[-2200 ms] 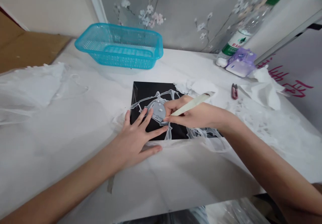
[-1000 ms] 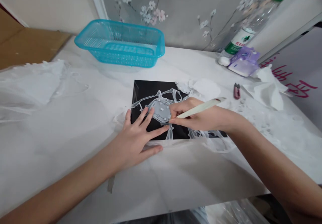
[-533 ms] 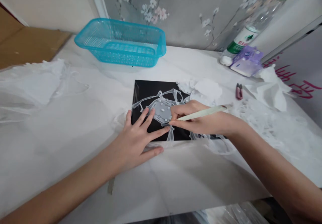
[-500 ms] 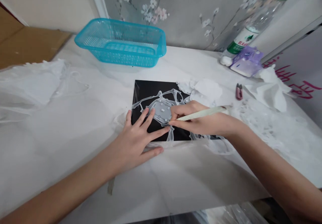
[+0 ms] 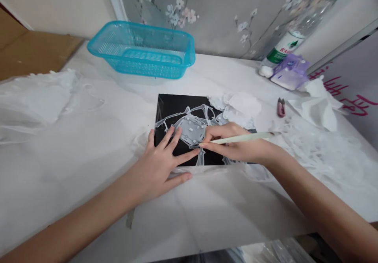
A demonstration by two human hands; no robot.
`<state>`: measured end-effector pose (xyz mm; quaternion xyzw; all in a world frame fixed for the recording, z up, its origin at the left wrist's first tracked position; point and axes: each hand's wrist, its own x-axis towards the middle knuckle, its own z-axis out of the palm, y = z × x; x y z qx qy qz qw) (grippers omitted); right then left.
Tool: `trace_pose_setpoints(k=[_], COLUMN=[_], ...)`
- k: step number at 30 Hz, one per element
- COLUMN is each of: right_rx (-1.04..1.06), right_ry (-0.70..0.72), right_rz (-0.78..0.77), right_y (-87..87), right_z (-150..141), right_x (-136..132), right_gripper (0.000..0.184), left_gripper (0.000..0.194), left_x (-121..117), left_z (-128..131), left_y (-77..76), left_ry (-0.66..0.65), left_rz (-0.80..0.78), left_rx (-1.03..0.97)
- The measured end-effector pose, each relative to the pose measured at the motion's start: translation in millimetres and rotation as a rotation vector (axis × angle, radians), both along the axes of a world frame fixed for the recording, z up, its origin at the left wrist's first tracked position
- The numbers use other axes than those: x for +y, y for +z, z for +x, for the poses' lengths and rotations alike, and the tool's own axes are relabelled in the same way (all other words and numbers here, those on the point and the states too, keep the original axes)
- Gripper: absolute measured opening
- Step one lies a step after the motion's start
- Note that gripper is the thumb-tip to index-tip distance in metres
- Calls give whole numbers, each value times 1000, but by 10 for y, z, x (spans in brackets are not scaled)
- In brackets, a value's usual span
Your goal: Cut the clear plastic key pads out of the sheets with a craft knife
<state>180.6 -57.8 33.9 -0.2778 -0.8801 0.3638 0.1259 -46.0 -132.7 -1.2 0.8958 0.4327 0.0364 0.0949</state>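
A translucent, pale moulded sheet (image 5: 192, 128) with small round bumps and thin flashing strips round it lies on a black board (image 5: 171, 102). My left hand (image 5: 163, 160) is spread flat, its fingertips resting on the sheet's left side and the board. Between the fingers of my right hand (image 5: 236, 143) is a slim, pale-green pen-like tool (image 5: 248, 137), held like a pencil. The tool's tip is at the sheet's lower right edge; my fingers partly hide it. A stack of white, rounded pieces (image 5: 242, 107) lies at the board's upper right corner.
A blue plastic basket (image 5: 147, 68) stands at the back. On the right are a pink-handled small clipper (image 5: 281, 108), a purple tissue pack (image 5: 289, 72), a water bottle (image 5: 285, 44) and a heap of translucent scraps (image 5: 321, 156). A white plastic bag (image 5: 38, 97) lies left.
My right hand and the pen-like tool have shifted slightly to the right, uncovering more of the sheet's right edge. My left hand stays in place.
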Motion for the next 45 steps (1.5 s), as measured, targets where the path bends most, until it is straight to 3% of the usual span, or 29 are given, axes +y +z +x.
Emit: trace_pose_setpoints(k=[5,9,12,16,19,24,27,30,33,36,42,45], right_rx=[35,289,277,74,6,-53,-82,-28,144,300,427,441], right_ry=[-54,-403,-506,-369,-343,-293,-258,-245,-383,-478,-476,-441], right_rz=[-54,-111,112,488,651,783,824,745,511,366,208,156], right_y=[0,-113,-265,-445,-506,-491,-480,-477,-464,-445,-409,-399], right_z=[17,-68,-159,-252,-294,-328,-326,-315,-322,-352,-390,-393], right_x=[-35,-94,-138,-150,-165,-261,-303,-331,-381,-447,-487,-480], right_gripper=[19,23,31,22,20,21,18,19,17,12,8,10], left_gripper=[52,49,33,15,15,18,17,17,19,24,22,22], left_x=[-5,-6,-9,-15,-12,30,53,57,46,34,16,13], left_z=[-11,11,19,0,17,99,116,107,102,112,115,105], left_y=[-7,-20,26,105,112,84,92,112,123,114,86,99], left_ry=[4,5,42,101,181,338,327,302,317,381,572,580], left_rz=[-13,74,233,394,290,-128,-193,-227,-259,-333,-434,-451], left_rx=[-12,-53,-130,-309,-351,-456,-462,-406,-424,-574,-844,-875])
